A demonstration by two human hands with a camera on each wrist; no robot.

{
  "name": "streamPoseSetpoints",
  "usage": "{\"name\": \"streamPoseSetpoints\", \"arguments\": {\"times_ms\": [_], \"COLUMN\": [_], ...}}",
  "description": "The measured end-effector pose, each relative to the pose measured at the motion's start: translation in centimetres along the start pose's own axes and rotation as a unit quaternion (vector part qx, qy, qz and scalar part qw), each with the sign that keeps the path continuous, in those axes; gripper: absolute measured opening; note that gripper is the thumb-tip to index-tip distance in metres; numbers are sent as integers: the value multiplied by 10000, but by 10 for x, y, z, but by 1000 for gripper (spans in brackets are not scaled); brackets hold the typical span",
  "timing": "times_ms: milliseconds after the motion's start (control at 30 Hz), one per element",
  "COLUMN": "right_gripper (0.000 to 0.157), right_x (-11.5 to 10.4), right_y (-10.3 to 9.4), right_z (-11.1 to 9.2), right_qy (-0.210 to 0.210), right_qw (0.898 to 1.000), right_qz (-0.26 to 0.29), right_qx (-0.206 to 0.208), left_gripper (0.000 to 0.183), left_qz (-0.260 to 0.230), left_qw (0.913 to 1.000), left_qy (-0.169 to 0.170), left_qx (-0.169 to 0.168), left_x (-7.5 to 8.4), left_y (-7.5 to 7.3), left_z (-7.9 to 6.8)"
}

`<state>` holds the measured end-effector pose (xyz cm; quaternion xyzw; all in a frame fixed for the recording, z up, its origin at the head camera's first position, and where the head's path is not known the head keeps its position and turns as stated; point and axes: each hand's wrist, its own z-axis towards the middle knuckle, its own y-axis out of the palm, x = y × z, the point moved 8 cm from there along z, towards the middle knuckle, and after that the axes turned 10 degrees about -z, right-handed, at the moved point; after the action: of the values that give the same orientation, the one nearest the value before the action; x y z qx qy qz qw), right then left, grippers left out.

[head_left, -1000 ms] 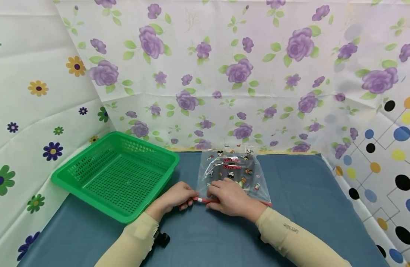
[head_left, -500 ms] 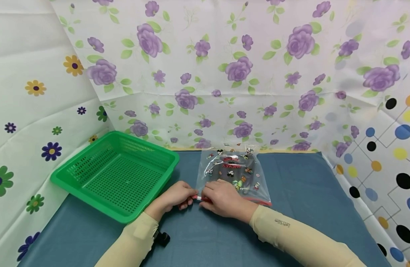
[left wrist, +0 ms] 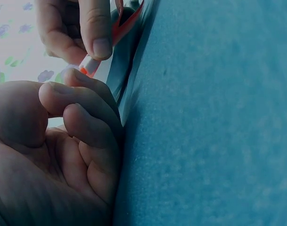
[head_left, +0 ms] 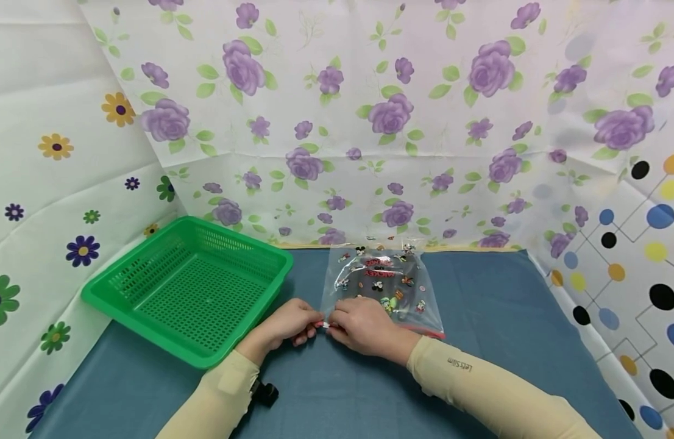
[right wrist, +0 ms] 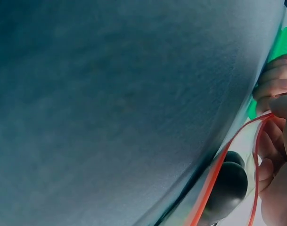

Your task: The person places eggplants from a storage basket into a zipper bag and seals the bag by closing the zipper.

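Observation:
A clear zip bag with cartoon prints and a red zip edge lies flat, its mouth towards me. My left hand pinches the zip's left corner between thumb and curled fingers. Close beside it, my right hand pinches the white slider on the zip with thumb and finger. In the right wrist view the two red zip strips stand apart to the right of the slider. Behind them, a dark, smooth, rounded thing shows inside the bag; its kind is unclear.
A green plastic basket with perforated sides stands left, near my left forearm. Blue cloth covers the table. Flowered sheets hang behind and at the left; a dotted sheet hangs at the right.
My right hand has moved left along the zip to the slider, close to my left hand. The left hand stays at the bag's corner, and the bag lies nearly as before.

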<state>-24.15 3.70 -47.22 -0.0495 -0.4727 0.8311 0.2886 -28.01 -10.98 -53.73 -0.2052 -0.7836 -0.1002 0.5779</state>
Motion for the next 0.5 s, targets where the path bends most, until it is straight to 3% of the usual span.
{"name": "streamPoseSetpoints", "arguments": {"times_ms": [500], "right_gripper": [9], "right_x": [3], "right_y": [0], "right_z": [-1], "right_qy": [115], "right_qw": [9999], "right_qz": [-60], "right_qx": [-9], "left_gripper": [40], "left_qz": [-83], "left_qw": [9999], "left_qy": [72], "left_qx": [-47], "left_x": [-1], "left_y": [-1], "left_z": [-2]}}
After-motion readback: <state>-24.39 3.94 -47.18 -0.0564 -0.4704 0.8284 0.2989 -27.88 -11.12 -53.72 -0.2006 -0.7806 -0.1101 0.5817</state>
